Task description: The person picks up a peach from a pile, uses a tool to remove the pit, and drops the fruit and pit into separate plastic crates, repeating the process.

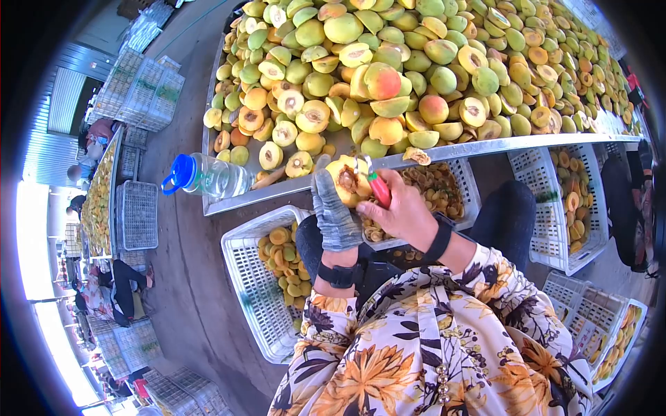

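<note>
A: Start nearest. What are the two hands doing?

B: The left hand (333, 211), in a grey knit glove, is closed round a halved peach (347, 182), with the fingers up behind it. The bare right hand (406, 215) is clenched on a red-handled tool (379, 188).

A: Where does that peach sit?

B: Just on the near side of the table rim (485, 147), almost against it. Its cut face is turned toward the wearer, with a brown hollow in the middle. I cannot tell whether a stone is in it.

A: How do tool and fruit lie to each other?

B: The peach is close beside the right hand, on its left. The tool's long axis slants from that fist up and leftward, toward the rim. Its metal tip lies at the peach's right edge. So the right hand carries the tool to the fruit, and the left cradles it.

A: Below the rim?

B: White crates. A crate of small brownish pieces (466, 182) is tucked under the rim, right behind the hands. A crate of peach halves (250, 298) stands to the near left. A third crate (538, 222) sits under the rim to the right.

A: Beyond the rim?

B: A water bottle (208, 177) with a blue cap lies on its side just past it, left of the hands. Then comes the heap of peaches (388, 76), whole and halved, filling the table to its far side.
</note>
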Tool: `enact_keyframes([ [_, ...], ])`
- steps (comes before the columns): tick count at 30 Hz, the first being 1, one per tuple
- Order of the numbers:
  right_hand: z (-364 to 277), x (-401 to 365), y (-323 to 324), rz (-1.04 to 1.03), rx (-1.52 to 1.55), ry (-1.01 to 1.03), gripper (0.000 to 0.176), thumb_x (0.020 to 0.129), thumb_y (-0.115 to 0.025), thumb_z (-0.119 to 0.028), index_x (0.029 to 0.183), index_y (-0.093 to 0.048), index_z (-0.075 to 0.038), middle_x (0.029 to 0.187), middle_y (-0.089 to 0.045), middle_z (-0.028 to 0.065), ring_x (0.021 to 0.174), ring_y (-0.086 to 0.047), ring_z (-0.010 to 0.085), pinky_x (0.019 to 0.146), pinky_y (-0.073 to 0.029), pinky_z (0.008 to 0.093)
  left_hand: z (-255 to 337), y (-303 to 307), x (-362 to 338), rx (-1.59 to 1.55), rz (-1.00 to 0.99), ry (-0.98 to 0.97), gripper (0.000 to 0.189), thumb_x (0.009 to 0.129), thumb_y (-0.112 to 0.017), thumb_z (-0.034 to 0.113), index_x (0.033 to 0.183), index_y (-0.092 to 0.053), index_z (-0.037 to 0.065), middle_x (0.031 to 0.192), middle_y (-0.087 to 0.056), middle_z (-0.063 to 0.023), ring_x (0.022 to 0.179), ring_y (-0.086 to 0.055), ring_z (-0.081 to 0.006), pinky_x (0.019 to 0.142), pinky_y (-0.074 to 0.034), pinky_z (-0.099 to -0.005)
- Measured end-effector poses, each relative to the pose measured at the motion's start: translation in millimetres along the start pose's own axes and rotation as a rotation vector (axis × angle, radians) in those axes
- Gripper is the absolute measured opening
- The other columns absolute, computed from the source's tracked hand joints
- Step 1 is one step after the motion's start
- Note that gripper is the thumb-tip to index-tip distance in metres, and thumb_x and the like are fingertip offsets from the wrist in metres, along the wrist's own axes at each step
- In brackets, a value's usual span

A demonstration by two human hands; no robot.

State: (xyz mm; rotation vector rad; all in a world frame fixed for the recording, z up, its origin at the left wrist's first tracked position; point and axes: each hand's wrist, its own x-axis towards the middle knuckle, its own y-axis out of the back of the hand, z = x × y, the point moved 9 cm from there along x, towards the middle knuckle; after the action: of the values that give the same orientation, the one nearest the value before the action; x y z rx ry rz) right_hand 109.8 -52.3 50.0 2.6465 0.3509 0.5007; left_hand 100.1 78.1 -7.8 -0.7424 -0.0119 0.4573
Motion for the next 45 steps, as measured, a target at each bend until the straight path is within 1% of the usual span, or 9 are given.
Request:
enact_keyframes([
  [1,0.4,-3.6,0.6,-0.070,0.048,-0.062,0.039,0.074,-0.065,-0.020,0.096,-0.044,0.004,0.063,-0.054,0.0238,0.062,-0.056,0.0428,0.054,-0.044,0.0437,13.7,-6.7,-8.1,0.159,-0.001,-0.133,0.052,0.086,-0.050,0.041,0.123,-0.038,0.006,0.114,-0.048,-0.0101,0.099,-0.052,-0.0206,0.087,-0.044,-0.0333],
  [13,24.4,-24.4,-1.9,-0.246,-0.048,-0.233,0.018,0.071,-0.056,-0.004,0.084,-0.045,0.002,0.061,-0.053,0.0242,0.061,-0.055,0.0406,0.053,-0.043,0.0420,16.2,-29.9,-24.9,0.508,-0.147,-0.327,0.055,0.087,-0.046,0.042,0.124,-0.039,0.001,0.117,-0.047,-0.0111,0.104,-0.048,-0.0194,0.091,-0.039,-0.0323],
  [17,28.8,-35.7,-6.9,-0.255,0.015,-0.366,0.015,0.068,-0.053,-0.001,0.080,-0.045,0.004,0.061,-0.053,0.0248,0.062,-0.055,0.0414,0.055,-0.043,0.0433,7.8,-32.4,-21.0,0.455,-0.202,-0.213,0.051,0.085,-0.053,0.039,0.118,-0.046,0.000,0.113,-0.051,-0.0107,0.101,-0.050,-0.0186,0.089,-0.041,-0.0310],
  [23,31.3,-43.4,-19.4,-0.342,0.019,-0.280,0.020,0.068,-0.055,-0.002,0.085,-0.046,0.004,0.063,-0.053,0.0244,0.061,-0.055,0.0408,0.053,-0.043,0.0405,2.3,-24.1,-4.5,0.477,-0.319,-0.056,0.034,0.080,-0.061,0.024,0.102,-0.057,-0.002,0.092,-0.060,-0.0117,0.083,-0.058,-0.0197,0.078,-0.048,-0.0305],
  [27,37.6,-43.5,-32.4,-0.434,-0.001,-0.219,0.020,0.069,-0.055,-0.003,0.085,-0.048,0.005,0.063,-0.053,0.0251,0.062,-0.055,0.0410,0.055,-0.044,0.0413,-11.7,-16.5,4.2,0.270,-0.439,0.260,0.028,0.078,-0.064,0.018,0.098,-0.060,-0.001,0.093,-0.062,-0.0101,0.085,-0.059,-0.0175,0.078,-0.047,-0.0294],
  [30,43.6,-40.1,-37.1,-0.453,0.005,-0.232,0.020,0.069,-0.055,-0.004,0.085,-0.049,0.005,0.061,-0.054,0.0247,0.062,-0.056,0.0408,0.055,-0.044,0.0415,-13.5,-6.1,8.7,0.357,-0.398,0.296,0.027,0.079,-0.063,0.018,0.097,-0.060,-0.001,0.093,-0.062,-0.0097,0.085,-0.059,-0.0171,0.078,-0.047,-0.0290],
  [33,33.4,-26.9,-27.7,-0.408,-0.030,-0.106,0.021,0.068,-0.056,-0.004,0.087,-0.049,0.004,0.060,-0.053,0.0243,0.060,-0.056,0.0405,0.053,-0.044,0.0412,-11.7,-6.5,8.0,0.269,-0.294,0.144,0.028,0.080,-0.062,0.020,0.099,-0.059,-0.001,0.095,-0.061,-0.0090,0.087,-0.058,-0.0166,0.079,-0.047,-0.0281],
  [38,32.0,-29.7,-17.8,-0.253,0.028,-0.216,0.020,0.068,-0.056,-0.002,0.085,-0.049,0.003,0.060,-0.053,0.0249,0.060,-0.055,0.0408,0.052,-0.044,0.0421,-2.8,-6.3,-7.3,0.280,-0.072,-0.101,0.038,0.083,-0.059,0.026,0.110,-0.053,0.000,0.103,-0.057,-0.0081,0.093,-0.054,-0.0159,0.083,-0.044,-0.0286],
  [45,43.2,-51.0,-19.2,-0.190,0.020,-0.332,0.016,0.069,-0.056,-0.002,0.083,-0.050,0.002,0.061,-0.053,0.0238,0.061,-0.055,0.0409,0.054,-0.043,0.0429,-7.7,-20.7,-15.5,0.339,-0.209,-0.104,0.035,0.081,-0.061,0.024,0.107,-0.054,0.001,0.101,-0.058,-0.0086,0.093,-0.054,-0.0169,0.085,-0.043,-0.0292],
])
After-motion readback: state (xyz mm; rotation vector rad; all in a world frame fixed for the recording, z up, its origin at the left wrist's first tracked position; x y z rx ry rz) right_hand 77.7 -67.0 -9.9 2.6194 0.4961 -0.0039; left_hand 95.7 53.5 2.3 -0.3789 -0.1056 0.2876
